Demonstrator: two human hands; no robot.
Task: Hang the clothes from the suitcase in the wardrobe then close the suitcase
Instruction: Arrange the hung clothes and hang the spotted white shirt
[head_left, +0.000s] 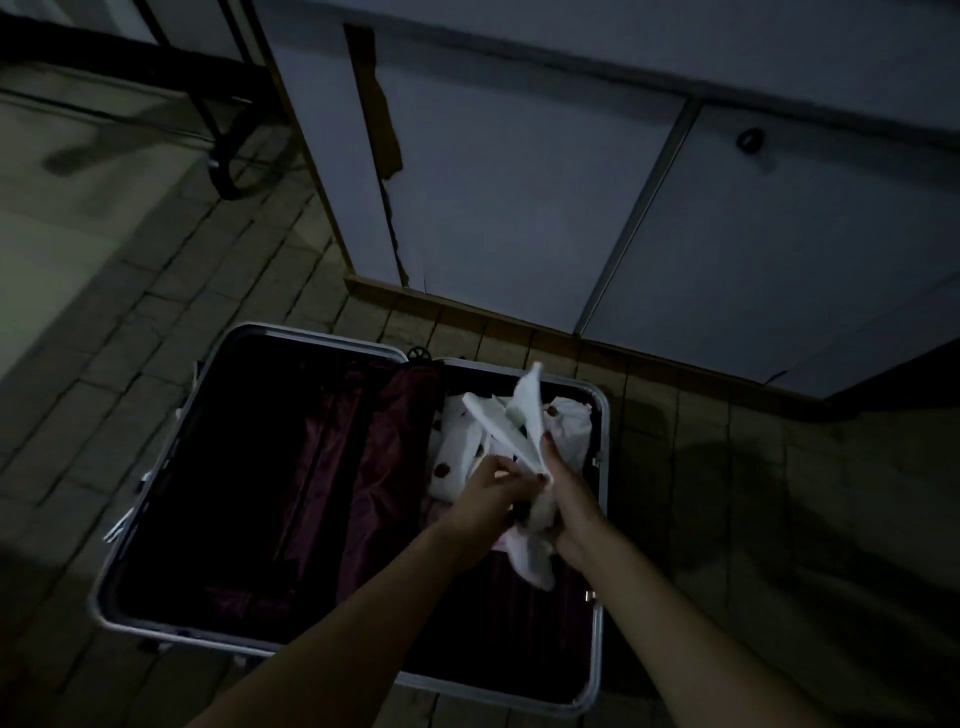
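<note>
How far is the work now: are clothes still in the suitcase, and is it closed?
Done: nothing can be confirmed; no hung clothes are in view. In hand: the left hand and right hand both grip a white garment above the open suitcase. Left: more white spotted clothes lie in its right half, the wardrobe doors look shut, and the suitcase must still be closed.

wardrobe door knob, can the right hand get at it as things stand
Probably not yet. The right hand and left hand both grip a white garment over the open suitcase; the knob sits well beyond them, though nothing blocks it.
</note>
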